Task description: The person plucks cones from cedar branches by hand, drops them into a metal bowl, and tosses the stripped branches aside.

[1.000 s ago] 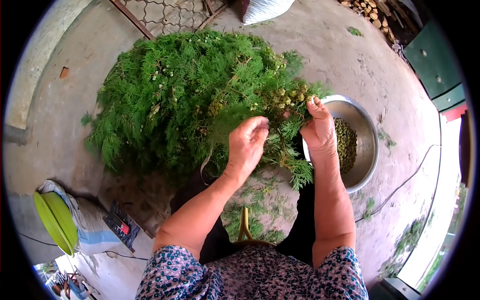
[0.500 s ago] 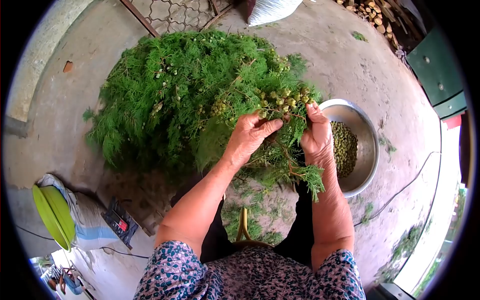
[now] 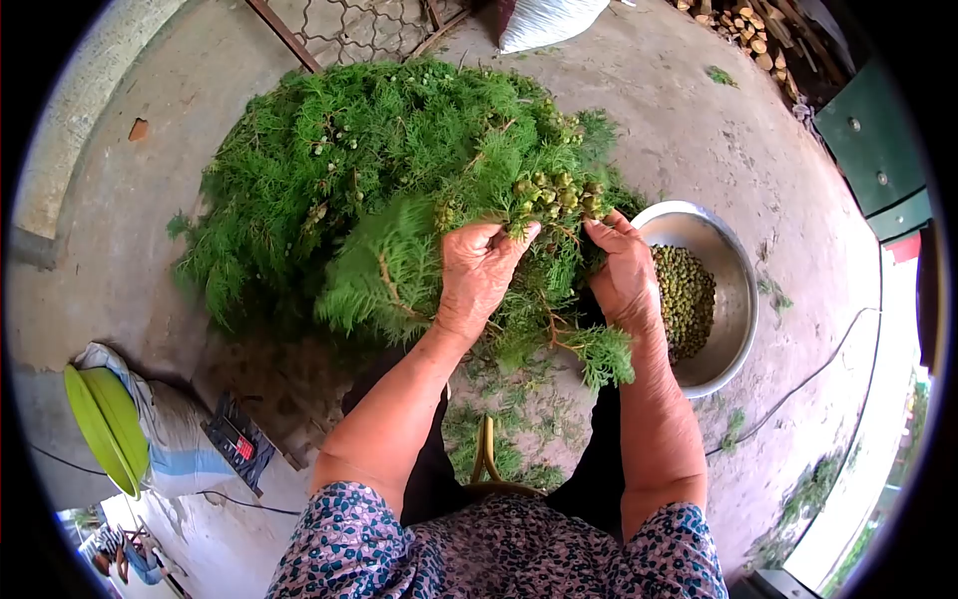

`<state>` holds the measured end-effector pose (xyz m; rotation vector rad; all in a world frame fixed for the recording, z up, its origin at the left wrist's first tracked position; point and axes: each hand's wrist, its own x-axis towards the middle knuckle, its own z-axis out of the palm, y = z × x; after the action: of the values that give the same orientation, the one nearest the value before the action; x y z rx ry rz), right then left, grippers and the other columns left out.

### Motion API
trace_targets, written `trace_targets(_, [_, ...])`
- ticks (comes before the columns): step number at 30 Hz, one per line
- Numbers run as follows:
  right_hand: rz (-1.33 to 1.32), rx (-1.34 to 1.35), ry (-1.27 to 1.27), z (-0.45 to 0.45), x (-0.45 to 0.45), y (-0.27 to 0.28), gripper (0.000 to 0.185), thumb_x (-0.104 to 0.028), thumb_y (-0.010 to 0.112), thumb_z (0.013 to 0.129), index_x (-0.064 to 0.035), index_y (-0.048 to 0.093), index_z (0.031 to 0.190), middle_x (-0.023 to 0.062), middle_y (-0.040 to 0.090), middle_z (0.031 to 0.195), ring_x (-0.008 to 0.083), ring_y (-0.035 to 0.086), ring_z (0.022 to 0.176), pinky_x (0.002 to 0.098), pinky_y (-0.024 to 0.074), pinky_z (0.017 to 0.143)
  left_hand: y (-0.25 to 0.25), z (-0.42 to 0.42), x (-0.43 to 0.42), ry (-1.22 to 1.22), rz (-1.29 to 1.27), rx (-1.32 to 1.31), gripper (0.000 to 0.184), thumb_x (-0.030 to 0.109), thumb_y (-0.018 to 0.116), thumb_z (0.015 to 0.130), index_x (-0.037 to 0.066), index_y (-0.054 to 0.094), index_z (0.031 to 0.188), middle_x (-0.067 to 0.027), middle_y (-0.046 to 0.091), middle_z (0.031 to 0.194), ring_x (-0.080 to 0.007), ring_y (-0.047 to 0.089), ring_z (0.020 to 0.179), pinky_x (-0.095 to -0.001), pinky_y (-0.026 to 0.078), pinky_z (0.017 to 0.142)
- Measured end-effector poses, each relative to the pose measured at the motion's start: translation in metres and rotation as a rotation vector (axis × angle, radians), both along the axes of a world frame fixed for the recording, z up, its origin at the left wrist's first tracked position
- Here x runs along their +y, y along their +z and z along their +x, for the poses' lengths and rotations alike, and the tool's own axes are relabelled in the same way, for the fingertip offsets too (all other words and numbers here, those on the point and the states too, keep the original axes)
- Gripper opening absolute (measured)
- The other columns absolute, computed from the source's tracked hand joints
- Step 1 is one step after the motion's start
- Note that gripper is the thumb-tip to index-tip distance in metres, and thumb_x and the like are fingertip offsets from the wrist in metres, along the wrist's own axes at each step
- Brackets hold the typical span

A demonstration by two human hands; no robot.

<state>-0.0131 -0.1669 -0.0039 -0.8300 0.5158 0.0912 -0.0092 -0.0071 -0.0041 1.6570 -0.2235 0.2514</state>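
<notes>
A large heap of green branches [image 3: 349, 170] lies on the floor in front of me. My left hand [image 3: 481, 272] is closed on a leafy branch, thumb and fingers pinched together near its top. Just above and between my hands is a cluster of yellow-green cones [image 3: 559, 195]. My right hand [image 3: 623, 268] pinches at the right end of this cluster, its fingertips partly hidden by the cones. Beside my right hand stands a metal bowl [image 3: 736, 299] with many small green cones [image 3: 683, 299] inside.
A lime-green basin [image 3: 105, 427] leans by a sack [image 3: 180, 439] at the lower left. A white sack [image 3: 549, 22] stands at the top, with stacked firewood [image 3: 753, 40] at the upper right. Green metal drawers [image 3: 870, 145] are at the right. A cable runs along the floor.
My left hand has moved slightly left and now pinches the branch, where its fingers were looser. My right hand has shifted slightly left and down, and the cone cluster has moved left.
</notes>
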Motion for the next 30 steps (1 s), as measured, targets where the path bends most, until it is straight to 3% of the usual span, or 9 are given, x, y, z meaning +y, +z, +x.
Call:
trace_targets(5, [0.004, -0.1, 0.162, 0.0, -0.004, 0.009, 0.02, -0.002, 0.054, 0.082, 0.0008, 0.055, 0.102, 0.0075, 0.062, 0.09, 0.0176, 0.056, 0.091, 0.033, 0.0447, 0.081, 0.006, 0.003, 0.005, -0.012, -0.036, 0.058, 0.021, 0.011, 0.068, 0.077, -0.002, 0.057, 0.065, 0.0056, 0.045, 0.054, -0.0024, 0.036, 0.053, -0.0216, 0.031, 0.046])
trace_targets(9, [-0.406, -0.264, -0.002, -0.005, 0.002, 0.023, 0.026, 0.001, 0.06, 0.076, -0.0039, 0.058, 0.101, 0.0081, 0.06, 0.095, 0.0191, 0.055, 0.091, 0.0352, 0.0417, 0.083, -0.004, 0.01, 0.014, 0.022, 0.065, 0.071, 0.035, 0.016, 0.07, 0.076, 0.001, 0.047, 0.055, 0.0056, 0.039, 0.049, -0.0054, 0.031, 0.048, -0.0238, 0.027, 0.043])
trace_targets(11, [-1.486, -0.566, -0.41, -0.01, 0.005, 0.036, 0.025, 0.002, 0.06, 0.074, -0.0043, 0.058, 0.099, 0.0119, 0.058, 0.099, 0.0228, 0.054, 0.091, 0.0341, 0.0415, 0.083, -0.002, 0.01, 0.017, 0.017, 0.096, 0.148, 0.03, 0.016, 0.07, 0.076, 0.002, 0.052, 0.056, 0.0053, 0.045, 0.052, -0.0036, 0.035, 0.049, -0.0224, 0.029, 0.045])
trace_targets(12, [-1.577, -0.708, -0.527, -0.013, 0.011, 0.046, 0.026, 0.004, 0.061, 0.072, -0.0041, 0.057, 0.096, 0.0137, 0.056, 0.1, 0.0257, 0.054, 0.092, 0.033, 0.042, 0.083, 0.0, 0.009, 0.016, 0.029, 0.152, 0.116, 0.034, 0.016, 0.071, 0.075, 0.001, 0.047, 0.054, 0.0031, 0.039, 0.049, -0.0057, 0.031, 0.048, -0.0242, 0.027, 0.043])
trace_targets(15, [-1.329, -0.993, -0.229, -0.018, 0.025, 0.049, 0.023, 0.008, 0.06, 0.072, -0.0036, 0.058, 0.092, 0.0113, 0.058, 0.094, 0.0258, 0.057, 0.085, 0.0304, 0.0467, 0.073, -0.012, 0.012, 0.01, 0.044, 0.188, 0.075, 0.039, 0.014, 0.072, 0.072, 0.0, 0.042, 0.053, -0.0009, 0.031, 0.047, -0.0087, 0.027, 0.046, -0.0266, 0.024, 0.041])
trace_targets(17, [-1.249, -0.903, -0.13, -0.02, 0.036, 0.045, 0.022, 0.007, 0.06, 0.072, -0.0031, 0.058, 0.091, 0.0116, 0.059, 0.092, 0.0277, 0.056, 0.084, 0.031, 0.0465, 0.073, -0.013, 0.01, 0.004, 0.006, 0.105, 0.073, 0.039, 0.011, 0.071, 0.072, -0.001, 0.04, 0.052, -0.0008, 0.033, 0.046, -0.0069, 0.029, 0.047, -0.0259, 0.026, 0.041])
trace_targets(19, [-1.455, -0.822, -0.026, -0.007, 0.026, 0.03, 0.028, 0.005, 0.062, 0.069, -0.0047, 0.059, 0.094, 0.011, 0.059, 0.094, 0.0294, 0.054, 0.086, 0.0348, 0.0446, 0.075, -0.006, 0.006, 0.004, -0.017, 0.097, 0.122, 0.028, 0.009, 0.07, 0.073, -0.002, 0.049, 0.057, 0.0005, 0.04, 0.048, -0.0042, 0.033, 0.05, -0.0243, 0.03, 0.043])
trace_targets(22, [-1.402, -0.785, 0.03, -0.002, 0.021, 0.022, 0.03, 0.0, 0.066, 0.064, -0.0054, 0.061, 0.093, 0.0099, 0.059, 0.093, 0.0297, 0.053, 0.086, 0.0358, 0.043, 0.076, 0.002, 0.005, 0.011, -0.174, -0.025, 0.226, 0.009, 0.006, 0.067, 0.074, 0.0, 0.064, 0.08, 0.0042, 0.055, 0.061, -0.0022, 0.042, 0.058, -0.022, 0.037, 0.05])
trace_targets(30, [-1.343, -0.732, 0.047, -0.003, 0.024, 0.018, 0.022, -0.005, 0.068, 0.067, -0.0038, 0.061, 0.088, 0.01, 0.06, 0.08, 0.0274, 0.056, 0.077, 0.0343, 0.045, 0.07, 0.009, 0.001, 0.01, -0.205, 0.093, 0.261, 0.009, 0.008, 0.068, 0.073, 0.001, 0.065, 0.078, 0.0062, 0.056, 0.064, -0.0015, 0.044, 0.059, -0.0207, 0.038, 0.052])
